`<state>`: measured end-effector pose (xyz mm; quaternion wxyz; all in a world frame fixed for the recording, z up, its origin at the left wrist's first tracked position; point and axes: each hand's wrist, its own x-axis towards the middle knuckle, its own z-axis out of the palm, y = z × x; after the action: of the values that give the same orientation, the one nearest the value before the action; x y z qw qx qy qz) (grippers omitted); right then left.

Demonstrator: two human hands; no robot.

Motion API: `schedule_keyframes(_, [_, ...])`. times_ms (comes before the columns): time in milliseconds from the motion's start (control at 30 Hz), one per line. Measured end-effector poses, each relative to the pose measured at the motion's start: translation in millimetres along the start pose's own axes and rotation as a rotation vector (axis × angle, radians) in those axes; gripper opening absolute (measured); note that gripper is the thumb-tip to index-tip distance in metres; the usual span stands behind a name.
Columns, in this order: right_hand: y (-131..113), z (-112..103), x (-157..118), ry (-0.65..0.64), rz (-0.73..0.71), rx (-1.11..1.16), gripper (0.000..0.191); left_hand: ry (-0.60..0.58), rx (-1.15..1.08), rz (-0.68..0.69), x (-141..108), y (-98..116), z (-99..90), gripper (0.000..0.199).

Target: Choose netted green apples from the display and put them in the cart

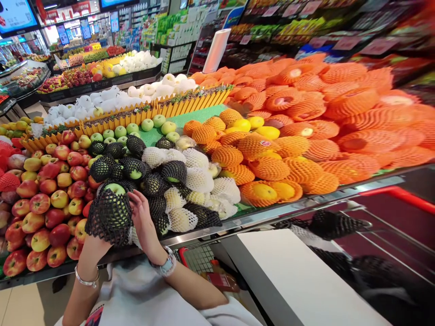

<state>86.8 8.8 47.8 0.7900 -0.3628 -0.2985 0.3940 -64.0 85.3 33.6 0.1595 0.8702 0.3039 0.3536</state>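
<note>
Head view: L hand (97,246) w/ green apple (115,188) in black foam net (110,222), R hand (143,222) alongside.
L hand grasps apple from below, fingers mostly hidden by net; apple top shows thru net opening. R hand unclenched, fingers lightly bent, right by net's R side; can't tell if touching. Red-yellow apples (40,203) L of grip; black-netted fruit (136,168) just beyond; white-netted fruit (199,179) to R, orange-netted fruit (268,165) farther R; bare green apples (120,131) farther beyond grip, nr yellow fence (163,107).
</note>
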Motion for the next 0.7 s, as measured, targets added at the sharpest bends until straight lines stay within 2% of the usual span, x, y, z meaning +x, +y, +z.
schedule_keyframes(67, [-3.8,2.6,-8.5,-0.134,0.082,0.120,0.074,-0.010,0.095,0.111,7.7,10.9,0.3,0.042])
schedule_keyframes(133, [-11.4,5.5,-12.6,-0.204,0.128,0.186,0.083,-0.018,0.227,0.225,14.1,24.8,3.9,0.045])
schedule_keyframes(233, [-24.1,6.3,-8.0,-0.102,0.147,0.241,0.083,-0.077,0.359,0.379,17.0,48.2,11.1,0.042])
schedule_keyframes(300, [-29.9,1.1,0.4,0.021,0.136,0.260,0.078,-0.241,0.365,0.432,16.9,64.9,9.1,0.041])
schedule_keyframes(367, [-34.4,-9.4,10.2,0.142,0.118,0.269,0.072,-0.451,0.294,0.375,17.9,81.1,-3.2,0.037])
schedule_keyframes(400, [-36.8,-16.0,15.1,0.198,0.107,0.279,0.069,-0.550,0.216,0.350,19.2,88.0,-12.6,0.041])
schedule_keyframes(467, [-43.1,-29.7,23.4,0.297,0.062,0.279,0.068,-0.738,-0.033,0.355,23.2,96.7,-33.2,0.064])
schedule_keyframes(500, [-46.5,-35.6,26.3,0.329,0.028,0.262,0.068,-0.770,-0.188,0.361,26.0,98.1,-41.4,0.067])
schedule_keyframes(533, [-49.6,-40.2,28.1,0.348,-0.007,0.232,0.069,-0.716,-0.354,0.341,29.4,97.8,-46.7,0.063])
schedule_keyframes(567, [-52.0,-43.1,28.8,0.346,-0.035,0.194,0.070,-0.565,-0.517,0.284,33.5,96.0,-48.1,0.055])
schedule_keyframes(633, [-54.1,-43.3,27.0,0.298,-0.046,0.119,0.076,-0.107,-0.779,0.106,43.0,90.3,-39.5,0.044])
schedule_keyframes(667, [-53.8,-40.8,24.9,0.261,-0.034,0.089,0.079,0.070,-0.871,0.022,47.6,87.3,-30.7,0.046])
schedule_keyframes(700, [-53.0,-36.9,22.3,0.218,-0.026,0.058,0.082,0.146,-0.938,-0.046,51.6,84.6,-20.3,0.053])
